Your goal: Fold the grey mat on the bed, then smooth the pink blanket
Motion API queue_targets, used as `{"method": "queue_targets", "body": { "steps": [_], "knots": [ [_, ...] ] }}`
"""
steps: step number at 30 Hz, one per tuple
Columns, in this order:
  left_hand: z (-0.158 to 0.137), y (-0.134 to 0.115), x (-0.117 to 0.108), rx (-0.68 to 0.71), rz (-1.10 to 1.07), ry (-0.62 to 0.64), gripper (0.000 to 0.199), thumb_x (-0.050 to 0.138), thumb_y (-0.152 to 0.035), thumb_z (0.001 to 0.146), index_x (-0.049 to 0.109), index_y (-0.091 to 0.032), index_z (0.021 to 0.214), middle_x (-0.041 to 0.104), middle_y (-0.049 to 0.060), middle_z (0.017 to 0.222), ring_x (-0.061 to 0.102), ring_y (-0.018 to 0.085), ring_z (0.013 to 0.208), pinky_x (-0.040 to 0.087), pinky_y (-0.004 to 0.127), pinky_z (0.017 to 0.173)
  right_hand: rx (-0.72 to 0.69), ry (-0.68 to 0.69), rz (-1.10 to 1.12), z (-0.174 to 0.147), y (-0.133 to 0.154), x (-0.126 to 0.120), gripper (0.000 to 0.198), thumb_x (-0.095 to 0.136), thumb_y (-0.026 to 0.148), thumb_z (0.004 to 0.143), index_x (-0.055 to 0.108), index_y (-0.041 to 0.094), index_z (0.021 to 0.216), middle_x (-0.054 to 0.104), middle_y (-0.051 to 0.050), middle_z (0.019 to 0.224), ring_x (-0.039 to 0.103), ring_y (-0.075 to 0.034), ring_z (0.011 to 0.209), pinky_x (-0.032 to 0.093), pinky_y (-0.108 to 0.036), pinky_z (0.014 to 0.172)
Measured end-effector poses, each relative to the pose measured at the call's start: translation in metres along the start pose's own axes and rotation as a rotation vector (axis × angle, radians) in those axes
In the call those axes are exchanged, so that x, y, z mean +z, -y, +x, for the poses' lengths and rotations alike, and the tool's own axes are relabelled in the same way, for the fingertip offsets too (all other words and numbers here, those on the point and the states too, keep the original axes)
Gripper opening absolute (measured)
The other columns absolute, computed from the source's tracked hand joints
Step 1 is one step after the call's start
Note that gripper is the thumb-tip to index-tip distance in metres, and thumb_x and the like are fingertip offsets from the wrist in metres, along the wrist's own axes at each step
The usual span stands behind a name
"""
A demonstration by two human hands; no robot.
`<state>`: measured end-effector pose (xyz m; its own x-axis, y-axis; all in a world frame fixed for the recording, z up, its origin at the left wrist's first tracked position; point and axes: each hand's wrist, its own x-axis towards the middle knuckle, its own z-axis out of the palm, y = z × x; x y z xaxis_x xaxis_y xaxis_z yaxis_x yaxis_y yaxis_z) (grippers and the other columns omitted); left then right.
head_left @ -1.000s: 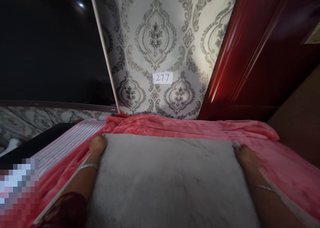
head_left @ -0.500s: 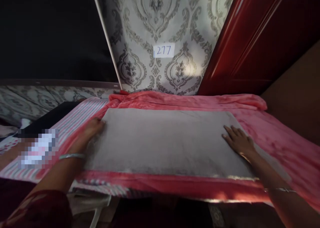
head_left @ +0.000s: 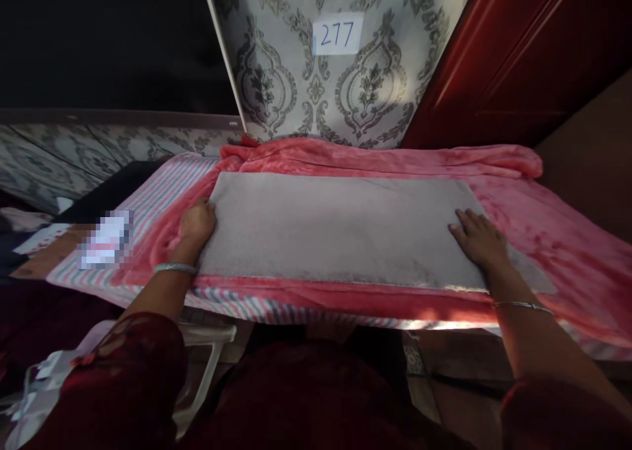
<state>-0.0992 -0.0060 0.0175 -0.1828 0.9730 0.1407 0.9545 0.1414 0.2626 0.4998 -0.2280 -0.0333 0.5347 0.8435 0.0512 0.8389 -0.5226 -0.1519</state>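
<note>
A long grey cloth (head_left: 326,229) lies flat and smooth on a pink plush blanket (head_left: 557,220). My left hand (head_left: 198,221) is at the cloth's left edge, its fingers curled over the border and partly hidden. Near the right end, my right hand (head_left: 478,239) rests palm down on the grey surface with its fingers stretched and apart. Part of the grey cloth extends past the right wrist as a thin flap. Both wrists wear bangles.
A striped cover (head_left: 162,187) lies under the blanket at the left, with a blurred-out object (head_left: 105,241) on it. Behind stand a dark screen (head_left: 108,49), a patterned wall with a paper (head_left: 338,34) marked 277, and a red wooden panel (head_left: 498,62). A white stool (head_left: 207,364) stands below.
The view has tilted downward, so the cloth and wall appear higher. My left hand now has its fingers curled more tightly at the cloth's edge. My right hand stays flat on the cloth.
</note>
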Motion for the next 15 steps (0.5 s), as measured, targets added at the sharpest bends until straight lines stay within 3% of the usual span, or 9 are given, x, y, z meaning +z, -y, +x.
{"method": "queue_targets", "body": {
  "steps": [7, 11, 15],
  "knots": [
    [-0.027, 0.026, -0.016, 0.008, 0.106, 0.085, 0.054, 0.048, -0.036, 0.097, 0.056, -0.005, 0.14, 0.071, 0.023, 0.126, 0.067, 0.037, 0.116, 0.053, 0.041, 0.091, 0.002, 0.005, -0.008, 0.0, 0.0, 0.0, 0.068, 0.019, 0.052, 0.106, 0.031, 0.014, 0.162, 0.026, -0.016, 0.17, 0.023, -0.033, 0.155, 0.022, -0.057, 0.122],
    [-0.045, 0.047, -0.019, -0.023, 0.178, 0.156, 0.047, 0.047, -0.041, 0.097, 0.065, -0.008, 0.125, 0.072, 0.023, 0.121, 0.068, 0.037, 0.112, 0.052, 0.041, 0.087, 0.009, -0.006, -0.001, 0.001, -0.002, 0.003, 0.069, 0.018, 0.052, 0.105, 0.034, 0.016, 0.161, 0.028, -0.015, 0.169, 0.025, -0.032, 0.155, 0.021, -0.055, 0.123],
    [-0.051, 0.054, -0.015, -0.016, 0.221, 0.143, 0.044, 0.042, -0.038, 0.099, 0.069, -0.009, 0.118, 0.073, 0.023, 0.118, 0.069, 0.035, 0.109, 0.052, 0.039, 0.085, 0.012, -0.011, 0.01, 0.002, -0.004, 0.005, 0.072, 0.017, 0.054, 0.103, 0.034, 0.015, 0.161, 0.027, -0.016, 0.17, 0.025, -0.034, 0.154, 0.02, -0.056, 0.124]
  ]
}}
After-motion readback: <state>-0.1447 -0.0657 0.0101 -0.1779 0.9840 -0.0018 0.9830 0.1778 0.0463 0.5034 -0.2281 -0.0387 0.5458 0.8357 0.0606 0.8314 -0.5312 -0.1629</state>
